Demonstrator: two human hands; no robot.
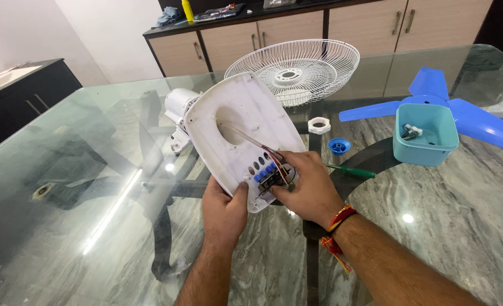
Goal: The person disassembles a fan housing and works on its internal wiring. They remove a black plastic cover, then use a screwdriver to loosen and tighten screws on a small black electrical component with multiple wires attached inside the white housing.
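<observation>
A white plastic fan base (243, 113) is tilted up over the glass table, its underside toward me, with a round hole and a row of slots. My left hand (224, 209) grips its near edge, thumb on the plastic. My right hand (309, 187) holds a small switch block with blue push buttons (268, 176) and red and black wires against the slots. The white fan motor (178, 107) is attached behind the base.
A white wire fan guard (296, 68) lies behind the base. A white ring nut (319, 125), a blue cap (338, 146) and a green-handled screwdriver (354, 171) lie to the right. Farther right are a teal box (425, 136) with small parts and blue fan blades (478, 116).
</observation>
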